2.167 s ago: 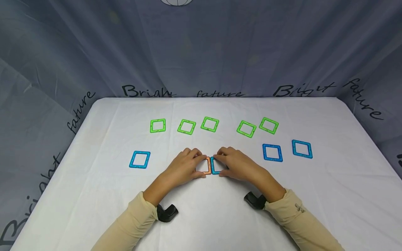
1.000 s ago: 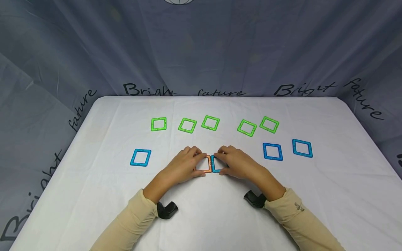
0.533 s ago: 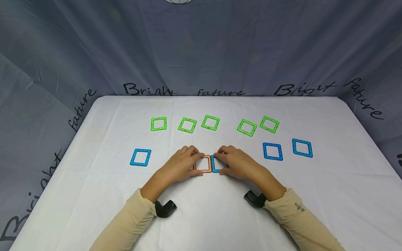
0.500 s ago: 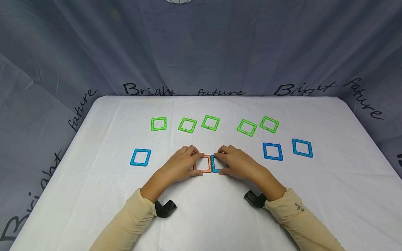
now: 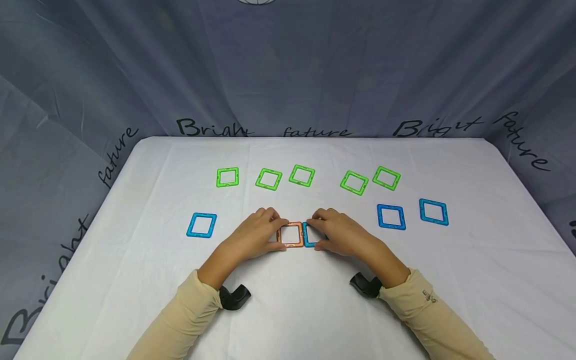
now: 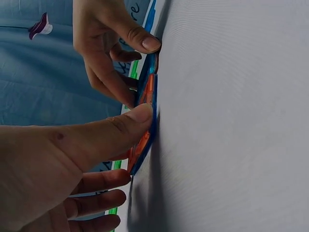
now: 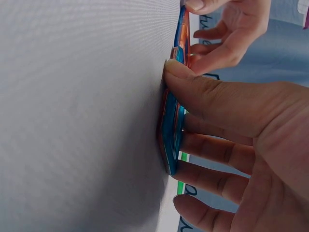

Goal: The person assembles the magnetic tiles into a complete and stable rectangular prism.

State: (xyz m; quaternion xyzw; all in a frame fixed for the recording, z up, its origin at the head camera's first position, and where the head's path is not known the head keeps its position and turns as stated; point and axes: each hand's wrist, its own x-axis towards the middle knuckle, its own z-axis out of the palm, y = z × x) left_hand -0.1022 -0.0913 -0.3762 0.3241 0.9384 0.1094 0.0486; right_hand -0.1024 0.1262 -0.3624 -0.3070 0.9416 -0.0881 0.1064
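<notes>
At the middle of the table an orange square frame (image 5: 291, 245) lies edge to edge with a blue square frame (image 5: 305, 235). My left hand (image 5: 254, 234) pinches the orange one between thumb and forefinger at its near and far sides. The blue one is pinched the same way by my right hand (image 5: 342, 234), which hides its right part. In the left wrist view a blue layer shows under the orange frame (image 6: 149, 89); in the right wrist view a reddish layer shows beneath the blue frame (image 7: 168, 121).
Several green square frames, one of them (image 5: 227, 185) at the left, lie in a row toward the back of the white table (image 5: 288, 310). A blue frame (image 5: 201, 235) lies at left; two more blue frames, the nearer (image 5: 391, 226) and the farther (image 5: 434, 221), lie at right.
My left hand has slid a little to the left along the orange frame, so more of that frame shows. The right hand and both joined frames have hardly moved.
</notes>
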